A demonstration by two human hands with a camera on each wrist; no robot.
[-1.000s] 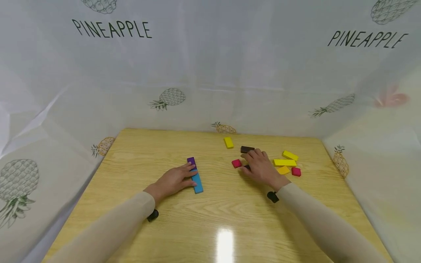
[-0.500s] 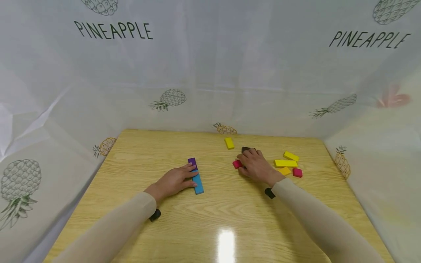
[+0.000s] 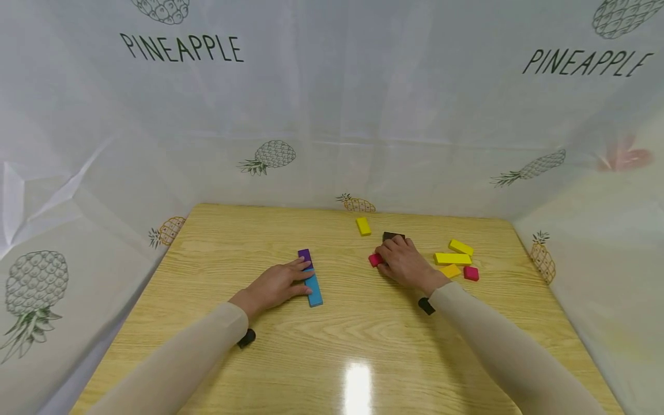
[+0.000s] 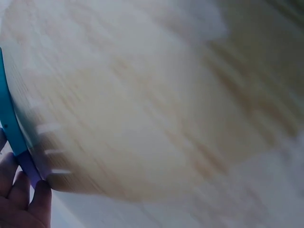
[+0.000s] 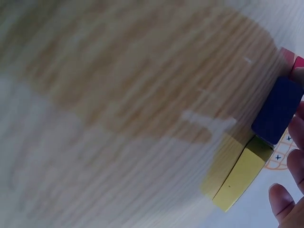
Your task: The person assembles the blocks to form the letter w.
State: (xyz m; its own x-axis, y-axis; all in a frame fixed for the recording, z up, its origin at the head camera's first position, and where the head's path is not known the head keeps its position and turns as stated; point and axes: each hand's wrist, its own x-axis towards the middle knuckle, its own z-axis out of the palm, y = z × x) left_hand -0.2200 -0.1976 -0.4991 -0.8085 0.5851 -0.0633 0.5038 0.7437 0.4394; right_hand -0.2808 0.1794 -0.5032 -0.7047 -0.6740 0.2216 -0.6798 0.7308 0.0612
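My left hand [image 3: 275, 285] rests on a purple block [image 3: 304, 253] and a light blue block [image 3: 314, 294], which lie end to end in one line. Its fingers are spread over their tops, and the left wrist view has the fingertips around the purple block [image 4: 29, 167]. At the right, my right hand [image 3: 407, 268] is low on the table with curled fingers. A dark block [image 5: 279, 111] shows between its thumb and fingers in the right wrist view; the head view hides it. A red block [image 3: 375, 260] sits beside the fingertips, and another dark block [image 3: 393, 236] is behind the knuckles.
A yellow block [image 3: 363, 226] lies toward the back edge. Right of my right hand are yellow blocks [image 3: 452, 259] [image 3: 461, 247], an orange-yellow block [image 3: 450, 271] and a red block [image 3: 471, 273]. A pineapple-print curtain [image 3: 332, 115] surrounds the wooden table [image 3: 321, 357].
My right hand has shifted slightly left and its fingers have drawn in, covering the nearer dark block and part of the red one. The left hand stays on the purple and blue blocks.
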